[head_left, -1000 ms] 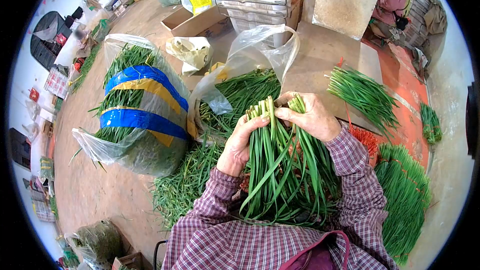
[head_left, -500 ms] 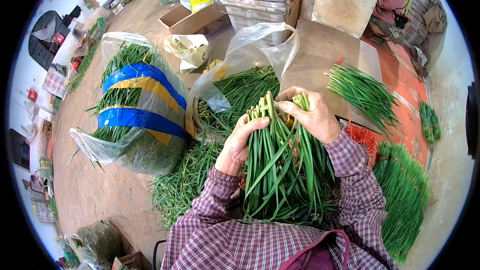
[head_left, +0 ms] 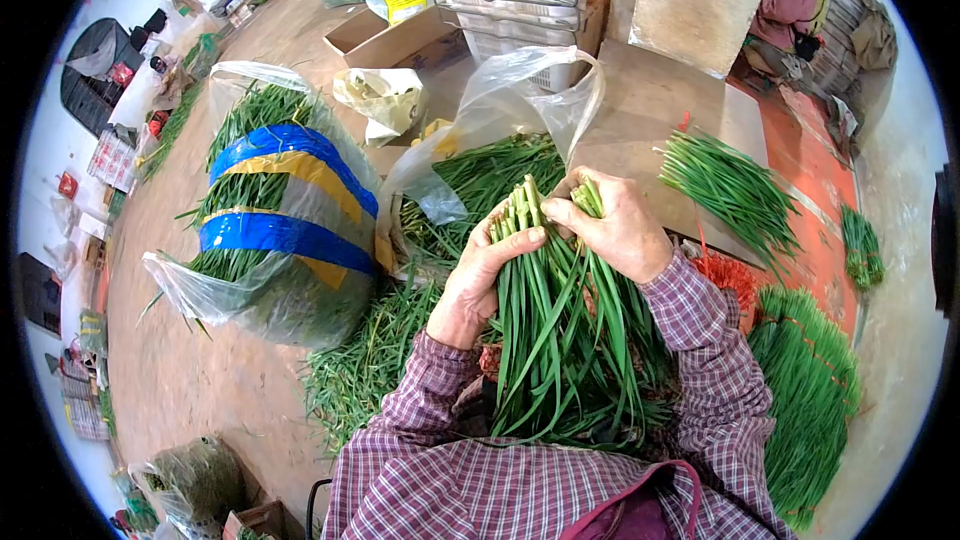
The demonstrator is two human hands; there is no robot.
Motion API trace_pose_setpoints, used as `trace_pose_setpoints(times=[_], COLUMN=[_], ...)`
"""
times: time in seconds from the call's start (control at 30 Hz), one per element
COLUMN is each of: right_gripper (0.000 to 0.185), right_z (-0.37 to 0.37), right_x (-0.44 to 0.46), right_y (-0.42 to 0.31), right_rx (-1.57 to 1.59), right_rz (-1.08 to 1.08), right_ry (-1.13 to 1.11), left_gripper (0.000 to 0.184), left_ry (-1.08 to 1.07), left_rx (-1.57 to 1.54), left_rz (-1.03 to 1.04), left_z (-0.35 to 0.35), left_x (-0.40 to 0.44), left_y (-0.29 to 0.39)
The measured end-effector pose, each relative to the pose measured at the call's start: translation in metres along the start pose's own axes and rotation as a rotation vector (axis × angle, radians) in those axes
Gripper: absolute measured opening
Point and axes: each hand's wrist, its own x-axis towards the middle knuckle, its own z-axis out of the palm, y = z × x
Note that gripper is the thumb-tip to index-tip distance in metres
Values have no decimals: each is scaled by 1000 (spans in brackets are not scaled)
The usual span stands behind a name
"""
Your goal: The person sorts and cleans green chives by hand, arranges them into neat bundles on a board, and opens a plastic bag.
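My left hand point(head_left: 482, 278) is closed around a bunch of garlic chives point(head_left: 535, 310), thumb across the stalks, pale cut ends up and leaves hanging over my lap. My right hand point(head_left: 622, 228) grips a smaller bunch of chives point(head_left: 588, 198), its thumb and forefinger touching the stalks of the left bunch near the ends. Just beyond my hands, an open clear plastic bag point(head_left: 540, 90) holds more loose chives point(head_left: 500, 180). Below it, cut leaves point(head_left: 370, 360) lie heaped on the floor at my left.
A big chive bale point(head_left: 290, 200) wrapped in blue and yellow tape stands left. At right lie a loose bunch point(head_left: 725, 190), red ties point(head_left: 725, 275) and a large pile of tied chives point(head_left: 805, 390). Stacked white crates point(head_left: 510, 0) and a cardboard box point(head_left: 400, 40) stand ahead. A person point(head_left: 785, 5) sits far right.
My right hand has shifted slightly left, bringing its chives closer to the left bunch. The left hand still holds its bunch.
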Motion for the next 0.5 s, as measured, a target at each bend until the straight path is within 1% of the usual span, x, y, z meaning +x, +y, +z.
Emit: trace_pose_setpoints(times=[0.03, 0.07, 0.1, 0.17, 0.2, 0.3, 0.33, 0.43, 0.47, 0.5], right_gripper=[32, 33, 33, 33, 30, 27, 27, 26, 25, 23], right_z=[0, -2, -1, 2, 2, 1, 0, -2, -1, -2], right_x=[1, 0, 0, 0, 1, 4, 4, 4, 3, 3], right_y=[-3, -8, -9, -6, -5, -7, -7, -6, 1, 6], right_rx=[66, 13, 12, -144, -155, -217, -218, -182, -105, -28], right_rz=[31, -15, -14, -107, -113, -91, -92, -72, -89, -106], right_ry=[-17, 1, 4, 88, 91, 80, 80, 50, 64, 78], left_gripper=[51, 51, 51, 51, 50, 47, 43, 41, 40, 35], left_ry=[6, 35, 33, 14, 9, 8, 0, 23, 15, 20], left_rx=[5, 39, 40, 104, 125, 53, 48, 38, 23, 10], left_rz=[18, 6, 5, 76, 96, 78, 64, 40, 49, 54], left_z=[2, 1, 2, 7, 10, 12, 10, 6, 8, 7], left_x=[0, 0, 1, 2, 1, -1, 0, 0, -2, -1], left_y=[-1, 0, -1, -3, -3, -1, 0, 2, 3, 4])
